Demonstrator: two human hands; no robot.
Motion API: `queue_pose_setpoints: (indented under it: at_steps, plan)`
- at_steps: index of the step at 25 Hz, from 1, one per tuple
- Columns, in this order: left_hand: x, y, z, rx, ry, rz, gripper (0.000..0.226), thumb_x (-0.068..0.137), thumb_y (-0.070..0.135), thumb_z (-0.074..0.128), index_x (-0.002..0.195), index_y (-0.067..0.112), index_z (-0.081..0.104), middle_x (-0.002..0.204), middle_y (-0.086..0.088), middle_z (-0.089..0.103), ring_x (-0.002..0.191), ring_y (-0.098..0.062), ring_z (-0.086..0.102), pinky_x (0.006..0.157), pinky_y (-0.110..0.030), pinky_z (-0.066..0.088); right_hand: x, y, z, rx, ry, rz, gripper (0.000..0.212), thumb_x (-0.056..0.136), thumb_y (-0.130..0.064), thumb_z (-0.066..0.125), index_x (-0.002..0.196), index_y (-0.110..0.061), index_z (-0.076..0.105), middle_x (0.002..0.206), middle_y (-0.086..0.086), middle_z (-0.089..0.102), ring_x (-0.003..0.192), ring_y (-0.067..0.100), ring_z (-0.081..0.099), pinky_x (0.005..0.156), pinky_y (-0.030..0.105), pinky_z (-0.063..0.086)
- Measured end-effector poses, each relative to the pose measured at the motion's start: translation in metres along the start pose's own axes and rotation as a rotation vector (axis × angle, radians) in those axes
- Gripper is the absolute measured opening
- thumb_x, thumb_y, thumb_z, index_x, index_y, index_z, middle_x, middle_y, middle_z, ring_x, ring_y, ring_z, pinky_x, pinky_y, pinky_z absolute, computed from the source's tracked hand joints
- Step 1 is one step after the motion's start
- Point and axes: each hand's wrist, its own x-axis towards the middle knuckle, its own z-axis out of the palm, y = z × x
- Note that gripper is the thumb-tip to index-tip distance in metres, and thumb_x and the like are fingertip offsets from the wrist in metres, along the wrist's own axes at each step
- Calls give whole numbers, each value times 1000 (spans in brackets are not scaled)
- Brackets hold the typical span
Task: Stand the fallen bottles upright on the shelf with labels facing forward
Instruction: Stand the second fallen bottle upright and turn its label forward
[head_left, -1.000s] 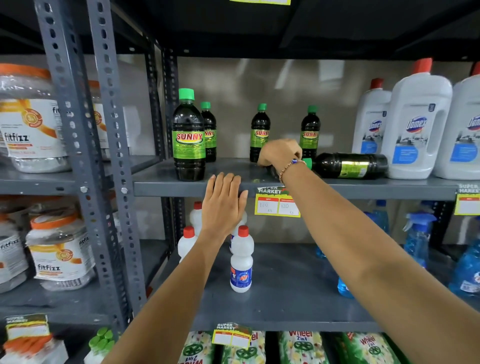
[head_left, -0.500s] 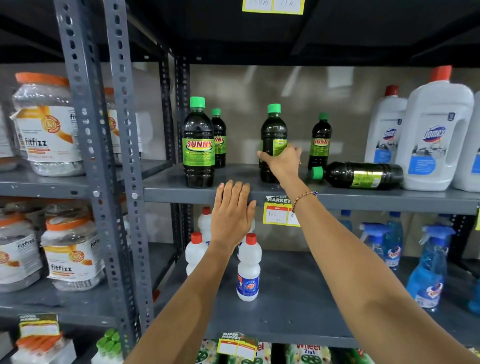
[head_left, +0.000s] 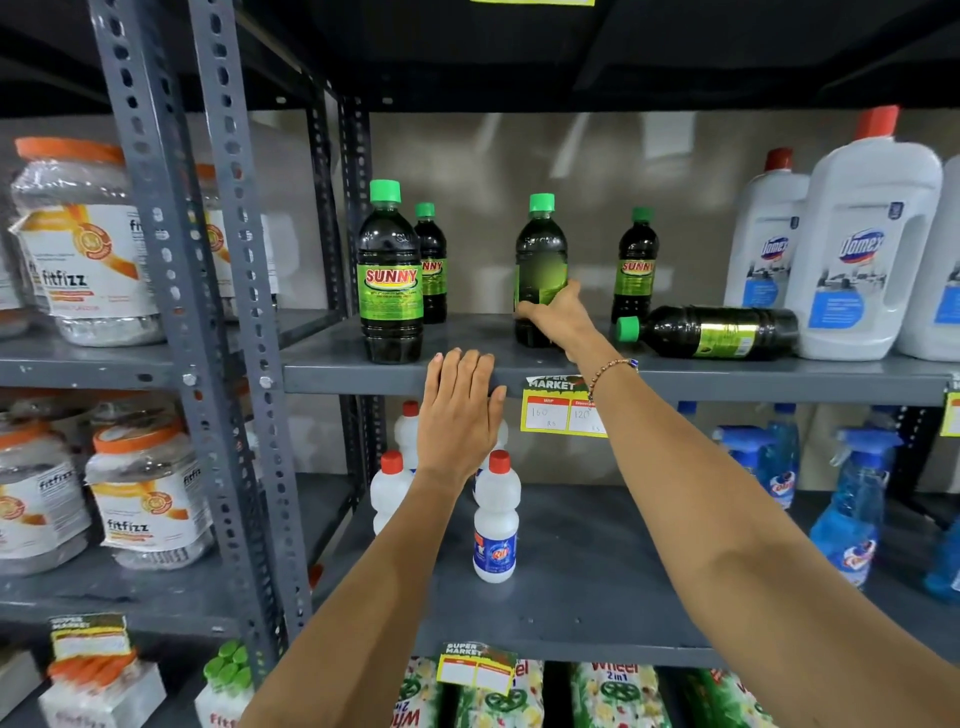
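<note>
Bright, even light is falling on the middle of the shelves. The top shelf (head_left: 571, 47) is staying dark in shadow. Shiny spots are glowing on the back wall (head_left: 587, 150) and on the lying bottle (head_left: 717, 332). The label on the held bottle (head_left: 540, 270) is looking blurry. The metal posts (head_left: 156, 260) are bending near the edges.

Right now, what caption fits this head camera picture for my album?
Right hand steadies an upright Sunny bottle beside a fallen bottle; left hand rests on the shelf edge.
</note>
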Motion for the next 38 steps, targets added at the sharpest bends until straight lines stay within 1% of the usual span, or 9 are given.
queue_pose_setpoints:
  at_steps: [3, 9, 14, 18, 21, 26, 29, 33, 38]
  plan:
    - [0, 0, 0, 7, 2, 9, 35, 95, 30, 39, 119, 7, 51, 116, -11, 62, 113, -32, 56, 110, -42, 27, 2, 1, -1, 44, -6, 40, 64, 81, -21, 66, 130, -4, 28, 128, 16, 53, 105, 23, 52, 79, 32, 43]
    - [0, 0, -1, -5, 22, 14, 35, 95, 29, 39, 118, 7, 52, 114, -12, 62, 112, -33, 57, 109, -42, 28, 5, 4, 0, -230, 127, 6, 95, 64, -36, 85, 133, -1, 30, 139, 17, 42, 132, 32, 41, 109, 43, 38]
    - [0, -1, 0, -2, 20, 10, 36, 95, 30, 38, 118, 6, 54, 115, -12, 63, 112, -33, 57, 109, -43, 28, 1, 3, -2, -160, 63, 2, 77, 71, -21, 81, 128, -1, 33, 130, 16, 52, 122, 29, 51, 93, 32, 43]
    - [0, -1, 1, -10, 28, 14, 35, 95, 30, 38, 118, 7, 50, 114, -12, 63, 112, -32, 57, 109, -42, 28, 1, 4, 0, -222, 81, -55, 82, 70, -26, 82, 129, -1, 31, 133, 16, 47, 125, 30, 47, 101, 38, 43]
    - [0, -1, 1, -6, 23, 17, 35, 95, 30, 37, 119, 8, 49, 115, -12, 63, 112, -32, 57, 109, -42, 28, 0, 4, 0, -167, 32, -27, 73, 76, -19, 76, 128, -1, 28, 130, 16, 50, 122, 30, 51, 92, 32, 44]
    - [-1, -1, 0, 6, 12, 9, 36, 96, 31, 36, 118, 8, 51, 115, -11, 63, 112, -31, 57, 109, -42, 30, 2, 6, 1, -241, 40, -26, 84, 67, -30, 83, 125, -5, 27, 133, 17, 47, 126, 32, 46, 106, 44, 41]
    - [-1, -1, 1, -5, 11, 14, 36, 96, 31, 36, 119, 8, 51, 115, -11, 62, 112, -31, 57, 109, -42, 28, 1, 7, 1, -139, -10, 13, 75, 74, -20, 78, 125, -4, 24, 130, 15, 49, 123, 30, 50, 100, 35, 44]
    - [0, -2, 1, -8, 21, 19, 36, 95, 31, 37, 119, 8, 51, 115, -11, 62, 112, -31, 57, 109, -41, 27, 3, 7, 1, -205, 39, 3, 86, 65, -30, 85, 124, -7, 27, 133, 15, 47, 126, 32, 46, 105, 44, 43]
    - [-1, -2, 1, 0, 19, 28, 37, 95, 32, 37, 119, 7, 52, 115, -11, 62, 112, -32, 57, 109, -42, 27, 0, 6, -1, -198, -56, 42, 74, 75, -17, 77, 126, -3, 26, 128, 16, 51, 121, 30, 51, 95, 36, 44]
